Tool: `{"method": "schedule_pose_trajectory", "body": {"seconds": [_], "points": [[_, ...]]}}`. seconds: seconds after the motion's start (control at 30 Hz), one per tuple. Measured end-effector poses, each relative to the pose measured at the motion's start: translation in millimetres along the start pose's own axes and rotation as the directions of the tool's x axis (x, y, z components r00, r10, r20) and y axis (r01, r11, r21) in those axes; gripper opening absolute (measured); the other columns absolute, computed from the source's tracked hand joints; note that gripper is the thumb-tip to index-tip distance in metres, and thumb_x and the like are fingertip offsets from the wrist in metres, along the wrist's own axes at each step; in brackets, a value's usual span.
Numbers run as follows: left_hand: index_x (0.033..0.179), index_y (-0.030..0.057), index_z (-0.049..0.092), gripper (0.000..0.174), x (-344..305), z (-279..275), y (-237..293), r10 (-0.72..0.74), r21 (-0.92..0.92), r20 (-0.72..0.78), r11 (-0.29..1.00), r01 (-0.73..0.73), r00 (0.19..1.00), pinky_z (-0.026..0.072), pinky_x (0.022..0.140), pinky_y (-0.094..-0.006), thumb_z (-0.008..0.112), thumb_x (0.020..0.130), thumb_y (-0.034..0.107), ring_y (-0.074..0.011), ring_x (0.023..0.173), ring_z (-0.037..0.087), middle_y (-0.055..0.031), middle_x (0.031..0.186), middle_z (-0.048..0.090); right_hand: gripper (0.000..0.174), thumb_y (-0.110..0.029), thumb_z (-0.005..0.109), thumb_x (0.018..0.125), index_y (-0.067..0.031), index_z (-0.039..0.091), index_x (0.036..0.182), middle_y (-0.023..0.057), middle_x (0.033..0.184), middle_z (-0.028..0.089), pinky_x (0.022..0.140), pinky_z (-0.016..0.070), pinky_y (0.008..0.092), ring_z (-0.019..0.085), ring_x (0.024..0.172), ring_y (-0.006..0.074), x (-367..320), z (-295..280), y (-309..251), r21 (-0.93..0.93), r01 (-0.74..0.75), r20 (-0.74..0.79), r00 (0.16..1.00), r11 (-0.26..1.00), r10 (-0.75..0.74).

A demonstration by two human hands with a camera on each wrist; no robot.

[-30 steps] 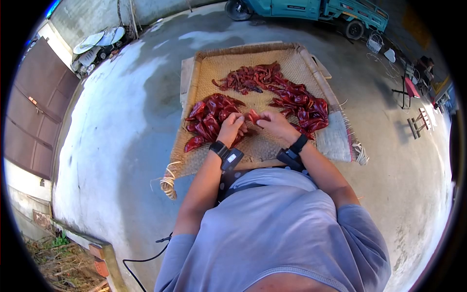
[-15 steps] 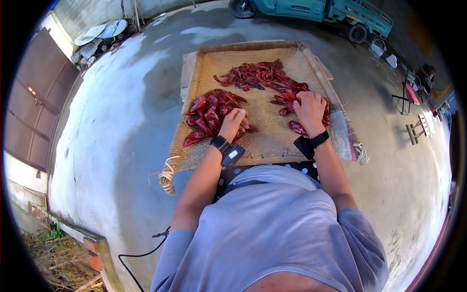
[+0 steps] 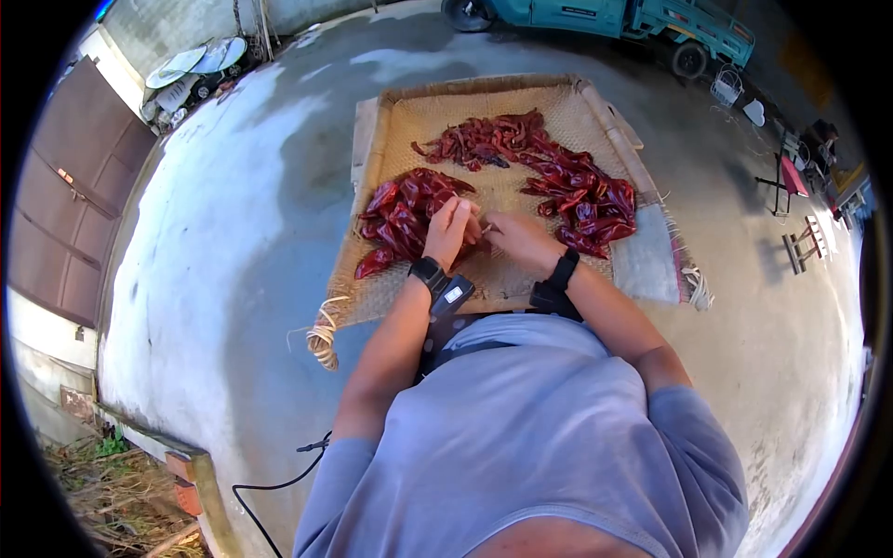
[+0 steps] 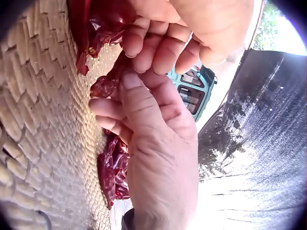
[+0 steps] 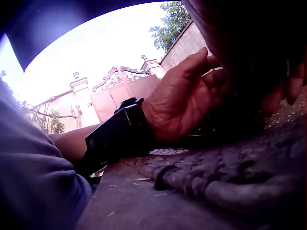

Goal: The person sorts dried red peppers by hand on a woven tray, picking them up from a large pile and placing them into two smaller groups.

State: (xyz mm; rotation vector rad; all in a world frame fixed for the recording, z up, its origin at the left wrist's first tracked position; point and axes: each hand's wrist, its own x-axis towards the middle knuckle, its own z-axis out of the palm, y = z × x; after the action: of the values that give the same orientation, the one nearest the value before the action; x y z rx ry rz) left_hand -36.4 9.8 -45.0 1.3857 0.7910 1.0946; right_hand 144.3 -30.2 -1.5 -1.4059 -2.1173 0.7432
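Dried red peppers lie on a woven tray (image 3: 512, 200) in three joined or neighbouring groups. My left hand (image 3: 450, 231) is beside the glossy left pile (image 3: 398, 216), its fingers curled. My right hand (image 3: 526, 244) meets it from the right, in front of the right pile (image 3: 595, 209). In the left wrist view, my right hand (image 4: 160, 143) pinches a wrinkled red pepper (image 4: 104, 86) between thumb and fingers, while curled fingertips of my left hand (image 4: 192, 31) touch its upper end. The right wrist view is too dark to show the pepper.
Darker, shrivelled peppers (image 3: 479, 139) lie at the tray's far side. A pale cloth (image 3: 646, 260) covers its right edge, and tied ends (image 3: 322, 344) stick out at the near left corner. Beyond stands a teal vehicle (image 3: 577, 17); a small stool (image 3: 807, 244) stands right.
My right hand went to the right pile, then came back to my left hand with a pepper. My left hand stayed beside the left pile.
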Motion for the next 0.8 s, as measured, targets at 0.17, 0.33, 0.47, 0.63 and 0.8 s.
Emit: {"method": "schedule_pose_trajectory", "body": {"seconds": [0.17, 0.33, 0.47, 0.63, 0.8], "points": [[0.105, 0.0027, 0.058, 0.029, 1, 4, 2, 0.002, -0.039, -0.083, 0.999, -0.005, 0.997, 0.0529, 0.069, -0.0267, 0.045, 0.106, 0.028, -0.0146, 0.077, 0.063, -0.0075, 0.087, 0.064, 0.027, -0.022, 0.055, 0.086, -0.0077, 0.067, 0.105, 0.0174, 0.096, 0.069, 0.074, 0.0515, 0.0419, 0.067, 0.089, 0.0342, 1, -4, 29, -0.061, -0.093, -0.056, 0.994, 0.994, 0.09], [0.108, 0.0016, 0.057, 0.021, 2, 11, 7, 0.193, 0.043, -0.198, 0.981, -0.188, 0.961, 0.0532, 0.071, -0.0263, 0.046, 0.105, 0.02, -0.0149, 0.08, 0.064, -0.008, 0.091, 0.064, 0.027, -0.018, 0.058, 0.084, -0.0075, 0.067, 0.108, 0.0144, 0.092, 0.07, 0.071, 0.0523, 0.0375, 0.069, 0.083, 0.0269, -15, -42, 35, -0.012, -0.236, -0.211, 0.95, 0.972, 0.228], [0.107, 0.0026, 0.057, 0.012, 6, 8, 7, 0.248, 0.263, -0.262, 0.948, -0.178, 0.933, 0.0526, 0.072, -0.0287, 0.054, 0.099, 0.012, -0.0138, 0.079, 0.063, -0.0075, 0.088, 0.064, 0.028, -0.015, 0.06, 0.084, -0.0024, 0.067, 0.107, 0.0096, 0.084, 0.071, 0.066, 0.0519, 0.033, 0.069, 0.073, 0.0187, -12, -36, 79, 0.292, -0.042, -0.234, 0.966, 0.955, 0.114], [0.11, 0.0049, 0.059, 0.023, 5, -7, 23, 0.095, 0.627, -0.1, 0.779, -0.011, 0.991, 0.0537, 0.074, -0.0346, 0.066, 0.088, 0.011, -0.025, 0.081, 0.066, -0.013, 0.093, 0.066, 0.028, -0.014, 0.062, 0.084, 0.0009, 0.065, 0.107, 0.0107, 0.081, 0.071, 0.064, 0.0513, 0.0316, 0.068, 0.069, 0.019, 6, -50, 66, 0.251, -0.156, 0.003, 0.987, 0.955, 0.16], [0.112, 0.0071, 0.063, 0.033, -8, -3, 52, -0.135, 0.923, 0.036, 0.385, 0.018, 0.99, 0.0511, 0.082, -0.0402, 0.072, 0.082, 0.02, -0.0293, 0.097, 0.063, -0.0121, 0.103, 0.062, 0.028, -0.019, 0.065, 0.088, -0.0004, 0.064, 0.109, 0.0124, 0.094, 0.071, 0.069, 0.0527, 0.0341, 0.068, 0.083, 0.0226, 44, -49, 62, 0.196, -0.086, -0.556, 0.811, 0.977, 0.183]]}}
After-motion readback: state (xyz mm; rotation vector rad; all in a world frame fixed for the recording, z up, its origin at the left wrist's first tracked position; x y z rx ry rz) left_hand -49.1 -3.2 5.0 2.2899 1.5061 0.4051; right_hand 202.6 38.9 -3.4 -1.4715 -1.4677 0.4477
